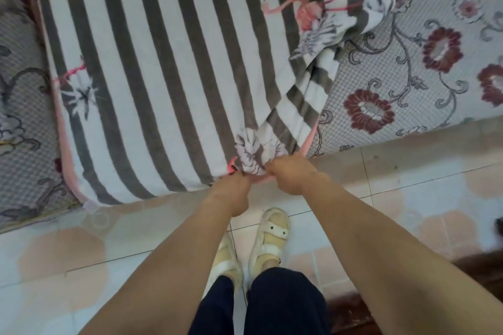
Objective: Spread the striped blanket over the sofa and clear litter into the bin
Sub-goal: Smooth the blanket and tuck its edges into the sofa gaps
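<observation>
1. Grey-and-white striped blanket (152, 68) lies on the sofa (394, 84), stripes running from its back toward you.
2. Your left hand (234, 190) and right hand (292, 174) both grip its near edge, fingers curled.

Blanket (152, 62) and sofa (408, 76) (top edge) cut off

Bare forearms, no sleeves, no watch or rings visible on either hand – left hand (231, 193), right hand (292, 175). Dark navy trousers (272, 304), loose cut. Cream strap sandals (269, 236) w/ pale yellowish socks – two small dark studs on the front strap.
</observation>
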`<state>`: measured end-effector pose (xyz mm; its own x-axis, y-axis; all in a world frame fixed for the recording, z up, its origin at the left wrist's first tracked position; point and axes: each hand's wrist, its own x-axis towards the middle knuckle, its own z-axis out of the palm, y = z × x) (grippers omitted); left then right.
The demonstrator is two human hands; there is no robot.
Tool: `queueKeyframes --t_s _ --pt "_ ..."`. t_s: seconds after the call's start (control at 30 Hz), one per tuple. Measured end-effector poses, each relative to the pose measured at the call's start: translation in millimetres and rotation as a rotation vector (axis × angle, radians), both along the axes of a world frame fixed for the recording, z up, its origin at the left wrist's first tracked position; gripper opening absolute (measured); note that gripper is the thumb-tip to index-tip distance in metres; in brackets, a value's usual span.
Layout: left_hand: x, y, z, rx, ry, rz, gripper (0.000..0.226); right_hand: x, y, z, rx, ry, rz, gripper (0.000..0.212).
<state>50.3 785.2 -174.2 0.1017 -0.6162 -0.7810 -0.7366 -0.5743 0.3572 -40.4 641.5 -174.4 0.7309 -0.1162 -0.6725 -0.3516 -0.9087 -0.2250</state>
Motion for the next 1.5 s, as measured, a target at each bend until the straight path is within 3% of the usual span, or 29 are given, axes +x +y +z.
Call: queueKeyframes --t_s 0.13,0.2,0.53,0.93,1.1,1.37,1.43,1.5 --pt "11 -23 22 -0.158 -0.046 0.131 0.033 6 -11 21 0.031 -0.116 -0.118 0.029" --pt "20 -41 45 -0.224 -0.053 0.180 0.026 14 -26 43 0.009 -0.153 -0.161 0.031" --pt "72 -172 147 -0.453 -0.175 0.198 0.031 61 -142 143 -0.093 -0.315 -0.169 0.022" --pt "65 -395 182 -0.495 -0.278 0.301 0.028 51 -381 183 -0.073 -0.378 -0.178 0.026" --pt "53 -475 177 -0.503 -0.225 0.344 0.044 34 -467 179 -0.067 -0.351 -0.322 0.026" --pt "78 -565 134 -0.280 -0.388 0.293 0.095 43 -540 137 -0.155 -0.429 -0.281 0.037" --pt "83 -579 124 -0.198 -0.395 0.292 0.099 46 -554 127 -0.176 -0.414 -0.289 0.042" --pt "86 -585 116 -0.144 -0.456 0.199 0.086 49 -566 119 -0.179 -0.409 -0.312 0.048"
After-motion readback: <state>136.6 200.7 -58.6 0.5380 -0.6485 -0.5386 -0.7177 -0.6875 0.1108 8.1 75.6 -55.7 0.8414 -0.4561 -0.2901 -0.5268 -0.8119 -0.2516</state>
